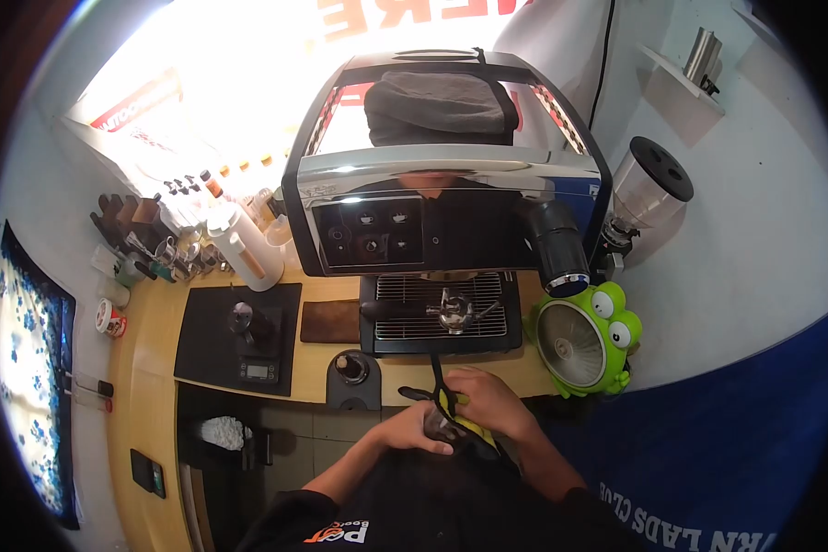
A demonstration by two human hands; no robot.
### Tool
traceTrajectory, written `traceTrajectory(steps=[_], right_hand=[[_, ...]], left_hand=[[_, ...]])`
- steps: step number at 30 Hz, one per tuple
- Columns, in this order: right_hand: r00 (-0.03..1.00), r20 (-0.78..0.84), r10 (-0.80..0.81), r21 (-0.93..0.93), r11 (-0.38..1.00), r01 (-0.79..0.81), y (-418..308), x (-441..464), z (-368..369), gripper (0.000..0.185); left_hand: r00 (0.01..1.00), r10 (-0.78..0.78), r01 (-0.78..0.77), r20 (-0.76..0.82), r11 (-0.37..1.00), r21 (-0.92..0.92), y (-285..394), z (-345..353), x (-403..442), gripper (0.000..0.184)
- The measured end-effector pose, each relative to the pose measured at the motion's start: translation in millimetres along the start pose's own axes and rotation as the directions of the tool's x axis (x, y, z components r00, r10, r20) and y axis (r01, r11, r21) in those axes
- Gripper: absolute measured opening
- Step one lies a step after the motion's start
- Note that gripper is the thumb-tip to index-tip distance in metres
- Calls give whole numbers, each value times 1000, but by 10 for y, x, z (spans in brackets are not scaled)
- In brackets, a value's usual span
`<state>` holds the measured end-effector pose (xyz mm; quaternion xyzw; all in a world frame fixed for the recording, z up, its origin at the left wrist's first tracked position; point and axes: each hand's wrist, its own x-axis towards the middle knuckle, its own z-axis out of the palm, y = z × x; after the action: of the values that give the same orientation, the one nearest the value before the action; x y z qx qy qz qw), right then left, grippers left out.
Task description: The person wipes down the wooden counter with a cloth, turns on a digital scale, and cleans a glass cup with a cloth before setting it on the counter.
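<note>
My left hand (412,430) is wrapped round a small see-through cup (439,425) in front of my body. Close against it on the right, my right hand (488,401) has its fingers closed on a yellow and black cloth (474,431), partly hidden by the hand. The cloth touches the cup, and dark strap-like pieces stick out above it. A portafilter (455,313) rests on the drip tray (488,340) of the coffee machine (451,166), its dark handle pointing left. Nearer me, a dark tamping stand (354,396) holds a tamper (350,366).
Left on the counter, a digital scale (259,372) with a dark container sits on a black mat (202,340). Behind are a white jug (244,248) and several bottles. A green frog-shaped fan (584,340) and a coffee grinder (649,184) stand right. A phone (147,474) lies far left.
</note>
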<state>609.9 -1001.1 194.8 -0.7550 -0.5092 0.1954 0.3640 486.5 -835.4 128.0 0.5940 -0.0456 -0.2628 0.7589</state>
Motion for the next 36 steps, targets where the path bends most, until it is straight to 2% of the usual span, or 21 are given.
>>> traceTrajectory(steps=[2, 4, 6, 9, 11, 12, 16, 18, 19, 22, 24, 28, 30, 31, 33, 36], right_hand=[[999, 27, 24, 21, 999, -24, 5, 19, -18, 31], [997, 59, 48, 46, 998, -51, 9, 31, -6, 31], [1000, -16, 8, 55, 998, -7, 25, 36, 31, 24], [1000, -15, 7, 52, 999, -6, 112, 46, 105, 26], [1000, -15, 18, 41, 999, -17, 123, 47, 113, 26], [1000, -18, 23, 28, 999, -22, 109, 49, 112, 26], [998, 52, 46, 44, 998, -48, 17, 83, 35, 29], [996, 3, -89, 39, 995, 89, 82, 86, 80, 20], [996, 5, -89, 41, 995, 89, 80, 86, 82, 20], [994, 33, -105, 54, 993, 103, 55, 98, 71, 19], [995, 11, -94, 69, 993, 94, 64, 80, 107, 19], [998, 34, -56, 95, 994, 52, 33, 72, 119, 20], [998, 58, -18, 102, 995, 12, -7, 60, 111, 20], [998, 59, -19, 101, 995, 13, 10, 54, 127, 20], [997, 63, -39, 95, 995, 33, 50, 41, 169, 20], [998, 62, -20, 104, 994, 14, -8, 13, 163, 21]], left_hand=[[998, 45, -47, -50, 998, -39, -24, 24, -2, 73], [999, 11, -14, -42, 998, -62, 9, 27, -18, 74], [999, -24, 21, -31, 996, -88, 12, 18, -27, 74], [998, 14, -20, -69, 996, -92, -103, 16, -20, 74], [986, 145, -157, -80, 972, -174, -206, 16, 8, 59], [987, 140, -153, -82, 971, -183, -186, 32, -12, 59], [988, 117, -124, -101, 990, -68, -92, 1, -41, 52], [998, -9, 14, -66, 996, 83, -214, -86, -25, 62], [998, -10, 16, -68, 997, 81, -232, -85, -40, 62], [995, -18, 33, -102, 988, 150, -188, -57, -67, 51], [990, 24, -16, -139, 998, 61, -153, -6, -85, 47], [992, 13, -3, -126, 997, 81, -92, 30, -118, 48], [979, 93, -104, -183, 993, -53, -49, 115, -135, 49], [978, 94, -106, -184, 993, -53, -91, 102, -138, 49], [992, 1, 0, -127, 1000, 13, -163, 66, -147, 53], [987, 37, -47, -158, 997, -60, -139, 142, -184, 56]])
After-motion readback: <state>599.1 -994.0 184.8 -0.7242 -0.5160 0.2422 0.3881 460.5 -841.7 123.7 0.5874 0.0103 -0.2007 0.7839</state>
